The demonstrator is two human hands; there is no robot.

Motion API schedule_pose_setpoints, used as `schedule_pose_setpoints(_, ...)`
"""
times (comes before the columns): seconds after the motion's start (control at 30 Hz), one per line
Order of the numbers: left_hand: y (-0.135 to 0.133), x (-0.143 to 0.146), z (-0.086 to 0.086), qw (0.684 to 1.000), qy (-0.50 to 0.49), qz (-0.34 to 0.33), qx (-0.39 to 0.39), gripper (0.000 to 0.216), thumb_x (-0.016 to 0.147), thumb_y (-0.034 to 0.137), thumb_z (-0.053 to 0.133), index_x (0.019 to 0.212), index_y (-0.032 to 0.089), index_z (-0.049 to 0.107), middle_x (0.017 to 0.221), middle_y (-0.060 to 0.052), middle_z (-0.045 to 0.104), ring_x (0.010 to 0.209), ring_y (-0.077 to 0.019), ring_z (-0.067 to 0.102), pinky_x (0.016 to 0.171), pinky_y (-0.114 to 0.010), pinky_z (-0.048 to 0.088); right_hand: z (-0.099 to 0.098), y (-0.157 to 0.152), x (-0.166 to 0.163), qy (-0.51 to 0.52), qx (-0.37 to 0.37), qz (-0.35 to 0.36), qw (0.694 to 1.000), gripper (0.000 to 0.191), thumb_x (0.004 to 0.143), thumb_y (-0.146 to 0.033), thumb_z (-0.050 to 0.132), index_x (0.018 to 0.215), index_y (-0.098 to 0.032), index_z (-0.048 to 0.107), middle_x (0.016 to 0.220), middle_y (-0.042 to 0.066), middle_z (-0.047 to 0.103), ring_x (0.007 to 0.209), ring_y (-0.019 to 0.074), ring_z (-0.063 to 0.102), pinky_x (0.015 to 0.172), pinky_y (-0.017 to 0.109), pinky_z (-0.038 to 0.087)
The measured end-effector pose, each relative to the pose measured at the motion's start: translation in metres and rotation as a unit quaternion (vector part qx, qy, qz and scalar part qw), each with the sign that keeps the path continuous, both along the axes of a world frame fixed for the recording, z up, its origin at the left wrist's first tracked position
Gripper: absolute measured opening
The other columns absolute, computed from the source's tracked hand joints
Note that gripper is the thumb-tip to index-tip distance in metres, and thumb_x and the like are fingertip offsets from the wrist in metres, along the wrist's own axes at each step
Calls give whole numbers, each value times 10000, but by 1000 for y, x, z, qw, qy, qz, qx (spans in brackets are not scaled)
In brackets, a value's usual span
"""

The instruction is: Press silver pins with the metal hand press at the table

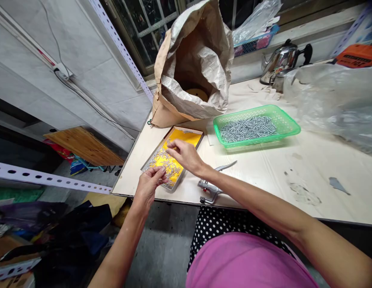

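My left hand (150, 183) is at the near left edge of a shallow box (175, 185), thumb and fingers pinched together. Over the box's middle is my right hand (186, 155), its thumb and fingertips also closed in a pinch. What either pinch holds is too small to make out. The box has a bright yellow bottom, with many small silvery metal pins (167, 161) scattered over its left and near parts. Just right of it lies a grey metal hand tool (210, 188) with a lever, partly covered by my right forearm.
A green perforated basket (286, 127) full of similar metal pieces stands to the right. Behind the box is a large open paper sack (165, 114). A steel kettle (282, 60), clear plastic bags (330, 100) and an orange object (358, 55) occupy the back right of the table (264, 172).
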State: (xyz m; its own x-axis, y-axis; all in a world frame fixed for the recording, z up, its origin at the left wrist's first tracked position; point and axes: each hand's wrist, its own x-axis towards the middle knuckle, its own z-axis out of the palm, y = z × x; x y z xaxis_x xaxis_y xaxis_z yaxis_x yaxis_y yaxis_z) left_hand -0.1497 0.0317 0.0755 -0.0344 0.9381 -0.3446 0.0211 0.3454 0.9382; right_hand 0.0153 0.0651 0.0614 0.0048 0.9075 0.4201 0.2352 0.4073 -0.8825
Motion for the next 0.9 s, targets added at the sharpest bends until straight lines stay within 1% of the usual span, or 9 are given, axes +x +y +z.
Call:
schedule_pose_setpoints(0.07, -6, 1, -5, 999, 30, -19, 23, 463, 493, 368, 894, 772, 105, 635, 636, 25, 616, 536, -75, 558, 532, -208, 530, 12, 8, 9, -58, 68, -1, 996, 264, 862, -211, 649, 1103, -121, 591, 1127, 113, 632, 836, 151, 625, 814, 305, 481)
schedule_pose_setpoints(0.1, -11, 5, -9, 998, 42, -44, 19, 466, 499, 393, 884, 773, 107, 639, 643, 20, 618, 536, -79, 556, 531, -215, 523, 16, 7, 17, -89, 88, 6, 992, 324, 870, -210, 648, 1168, -113, 565, 1184, 131, 603, 876, 157, 619, 837, 312, 477)
schedule_pose_setpoints(0.2, -23, 23, -27, 989, 69, -127, -21, 447, 530, 433, 846, 768, 113, 643, 650, 16, 612, 516, -80, 533, 494, -216, 480, 13, -16, 46, -197, 105, 49, 973, 228, 936, -228, 571, 1131, -112, 593, 1100, 115, 624, 919, 180, 601, 847, 328, 473)
schedule_pose_setpoints(0.33, -29, 49, -53, 965, 106, -218, -101, 392, 558, 437, 807, 712, 121, 632, 489, 68, 490, 396, -48, 375, 370, -184, 286, -21, -72, 89, -331, 60, 63, 940, 167, 965, -223, 508, 1026, -144, 641, 974, 97, 633, 953, 217, 567, 834, 357, 467)
schedule_pose_setpoints(0.47, -24, 63, -68, 935, 132, -285, -166, 357, 601, 435, 776, 720, 122, 653, 395, 91, 411, 353, -39, 261, 359, -201, 155, -59, -117, 121, -380, 7, 44, 924, 162, 964, -223, 499, 992, -165, 648, 943, 90, 626, 915, 220, 546, 794, 359, 465)
schedule_pose_setpoints(0.53, -21, 67, -71, 921, 141, -314, -179, 344, 620, 440, 760, 701, 124, 654, 367, 91, 392, 344, -40, 236, 363, -211, 131, -72, -133, 129, -389, -11, 36, 920, 151, 943, -250, 548, 1019, -163, 646, 962, 92, 624, 915, 226, 538, 781, 359, 461)
schedule_pose_setpoints(0.7, -18, 73, -69, 897, 171, -360, -191, 357, 606, 458, 752, 546, 160, 564, 342, 79, 385, 331, -38, 228, 366, -220, 109, -91, -151, 134, -418, -31, 13, 908, 293, 875, -267, 660, 1151, -175, 619, 1020, 95, 618, 939, 241, 509, 764, 358, 431)
schedule_pose_setpoints(0.83, -19, 77, -67, 887, 195, -364, -205, 417, 563, 500, 773, 502, 181, 512, 342, 83, 376, 326, -36, 228, 359, -212, 117, -104, -152, 132, -438, -28, -20, 898, 144, 922, -210, 579, 1038, -186, 661, 908, 71, 612, 862, 220, 495, 717, 328, 371)
schedule_pose_setpoints(0.9, -20, 78, -67, 884, 195, -370, -210, 440, 550, 516, 780, 495, 186, 494, 345, 83, 374, 323, -35, 231, 354, -212, 114, -109, -151, 132, -443, -22, -32, 896, 130, 936, -193, 548, 988, -188, 667, 872, 64, 605, 841, 216, 485, 702, 323, 342)
